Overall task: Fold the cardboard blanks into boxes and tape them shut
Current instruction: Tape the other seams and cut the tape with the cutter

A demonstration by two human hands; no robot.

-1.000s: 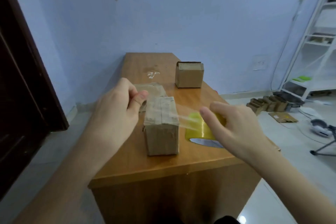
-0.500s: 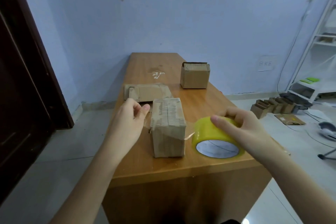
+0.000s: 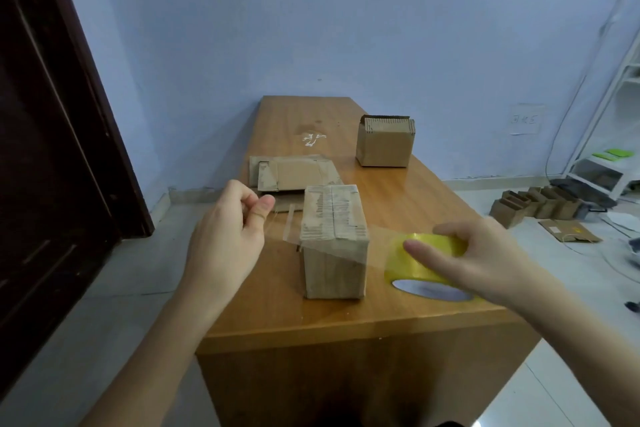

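Note:
A folded cardboard box (image 3: 333, 246) stands near the front of the wooden table (image 3: 408, 204), its top flaps closed. To its right my right hand (image 3: 467, 260) grips a yellow tape roll (image 3: 420, 265). A clear tape strip (image 3: 329, 248) runs from the roll across the near part of the box to my left hand (image 3: 228, 236), which pinches the free end left of the box. Flat cardboard blanks (image 3: 291, 172) lie behind the box.
Another folded box (image 3: 385, 140) stands at the far right of the table. A dark door (image 3: 52, 135) is at the left. On the floor at the right lie more cardboard boxes (image 3: 533, 204) and a white shelf (image 3: 609, 135).
The tape roll has come down to the right of the box and my left hand has moved left and lower, so the strip is stretched longer across the box.

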